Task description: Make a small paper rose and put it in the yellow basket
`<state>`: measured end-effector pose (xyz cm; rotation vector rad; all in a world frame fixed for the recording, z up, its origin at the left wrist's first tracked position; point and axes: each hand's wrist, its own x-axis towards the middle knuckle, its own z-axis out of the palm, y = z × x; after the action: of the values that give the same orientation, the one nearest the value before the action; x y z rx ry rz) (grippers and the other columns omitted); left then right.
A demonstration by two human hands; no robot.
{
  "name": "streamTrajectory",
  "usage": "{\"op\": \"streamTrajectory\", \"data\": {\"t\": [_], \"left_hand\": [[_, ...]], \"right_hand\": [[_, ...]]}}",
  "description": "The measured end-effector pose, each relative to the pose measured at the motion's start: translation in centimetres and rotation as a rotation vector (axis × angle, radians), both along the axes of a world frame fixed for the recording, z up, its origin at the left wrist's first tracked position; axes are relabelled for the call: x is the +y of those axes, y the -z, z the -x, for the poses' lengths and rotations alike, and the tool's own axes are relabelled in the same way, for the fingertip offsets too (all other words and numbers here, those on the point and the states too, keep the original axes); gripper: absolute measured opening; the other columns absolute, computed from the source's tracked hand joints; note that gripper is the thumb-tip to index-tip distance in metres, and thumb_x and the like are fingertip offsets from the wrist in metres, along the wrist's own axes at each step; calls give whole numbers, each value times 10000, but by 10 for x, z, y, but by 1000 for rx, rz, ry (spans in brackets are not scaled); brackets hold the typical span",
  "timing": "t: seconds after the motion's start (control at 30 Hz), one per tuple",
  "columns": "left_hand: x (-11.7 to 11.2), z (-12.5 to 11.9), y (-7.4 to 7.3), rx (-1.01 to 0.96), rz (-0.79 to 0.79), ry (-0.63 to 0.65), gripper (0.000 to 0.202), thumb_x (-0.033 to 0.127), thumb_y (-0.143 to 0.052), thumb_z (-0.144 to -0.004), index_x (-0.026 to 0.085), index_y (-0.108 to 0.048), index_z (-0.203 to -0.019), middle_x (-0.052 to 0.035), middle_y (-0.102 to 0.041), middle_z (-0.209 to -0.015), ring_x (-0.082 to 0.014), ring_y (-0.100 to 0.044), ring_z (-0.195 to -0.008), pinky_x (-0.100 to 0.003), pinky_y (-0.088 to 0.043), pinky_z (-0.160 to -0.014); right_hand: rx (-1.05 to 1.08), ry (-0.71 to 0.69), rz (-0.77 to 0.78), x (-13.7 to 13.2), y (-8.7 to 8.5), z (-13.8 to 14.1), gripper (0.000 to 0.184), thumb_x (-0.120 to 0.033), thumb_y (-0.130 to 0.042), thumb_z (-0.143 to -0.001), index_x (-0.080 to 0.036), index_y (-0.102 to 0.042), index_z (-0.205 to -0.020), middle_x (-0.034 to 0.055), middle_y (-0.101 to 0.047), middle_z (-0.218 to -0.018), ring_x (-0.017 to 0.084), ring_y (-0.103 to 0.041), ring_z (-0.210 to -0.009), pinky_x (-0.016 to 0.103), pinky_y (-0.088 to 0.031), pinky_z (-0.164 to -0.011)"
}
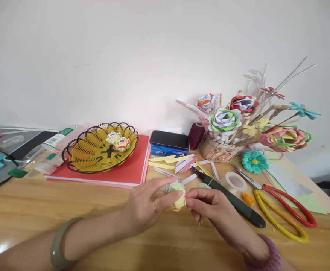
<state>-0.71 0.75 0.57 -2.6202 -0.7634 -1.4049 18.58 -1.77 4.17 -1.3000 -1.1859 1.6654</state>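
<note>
My left hand [150,201], with a ring on one finger, holds a small folded paper ball [178,198] in pale yellow and green between thumb and fingers. At the ball's right edge, the thumb and forefinger of my right hand [207,205] are pinched together on a pinkish bit of it. A thin pale thread [195,241] dangles below the right fingers and curls toward the table; where it starts is hidden. Just behind the ball lie loose paper strips [166,165] in yellow, white and pink.
Right of my hands lie a dark green craft tool [238,205], clear tape [236,181] and red-and-yellow-handled scissors [289,210]. Paper flowers fill a wooden pot [221,150]. Behind stand a phone [169,139] and purple thread spool [196,136]. A yellow basket [82,150] rests on red paper [138,165].
</note>
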Motion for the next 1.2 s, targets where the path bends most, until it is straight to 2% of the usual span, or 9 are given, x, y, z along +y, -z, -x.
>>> {"op": "streamTrajectory", "data": {"t": [0.23, 0.43, 0.63, 0.87, 1.1, 1.2], "left_hand": [[0, 1, 0, 3, 14, -20, 342, 100, -485, -823, 263, -501, -1123, -87, -584, -1131, -143, -606, -977, -240, -522, -729], [-1, -1, 1, -7, -15, -42, 327, 108, -472, -831, 278, -523, -1106, -69, -593, -1116, -139, -612, -961, -240, -522, -726], [-1, -2, -1, -7, 24, -27, 312, 120, -477, -836, 269, -516, -1107, -75, -594, -1108, -142, -611, -955, -252, -528, -723], [-2, -4, 0, -10, -9, -45, 302, 131, -473, -840, 277, -523, -1099, -60, -602, -1090, -134, -607, -951, -239, -528, -715], [-4, -6, -3, -28, -49, -73, 242, 167, -524, -824, 269, -572, -1038, -36, -645, -1025, -123, -633, -893, -212, -532, -682], [-7, -9, -6, -65, 5, -120, 207, 221, -540, -821, 257, -595, -1018, -8, -675, -947, -113, -652, -830, -194, -536, -672]], "right_hand": [[23, -8, -42, 0, -2, 0, 251, -401, -709, -670, -152, -686, -689, -21, -575, -610, 52, -448, -476, 194, -371, -474], [5, -53, -18, -1, -1, -2, 225, -378, -716, -662, -153, -703, -669, -26, -566, -580, 45, -425, -455, 191, -344, -449], [13, 11, 8, 0, -1, -1, 230, -376, -752, -610, -153, -703, -644, -38, -539, -542, 36, -395, -435, 184, -310, -429], [-10, 29, 32, 0, 0, 1, 275, -409, -763, -569, -148, -695, -619, -36, -521, -507, 44, -382, -422, 194, -302, -414], [13, 12, 14, -2, 3, 1, 242, -378, -762, -595, -151, -682, -617, -40, -523, -529, 39, -385, -431, 185, -327, -428], [47, 10, 25, -3, 1, 3, 248, -362, -788, -554, -149, -679, -620, -37, -540, -548, 42, -398, -442, 183, -342, -433]]}}
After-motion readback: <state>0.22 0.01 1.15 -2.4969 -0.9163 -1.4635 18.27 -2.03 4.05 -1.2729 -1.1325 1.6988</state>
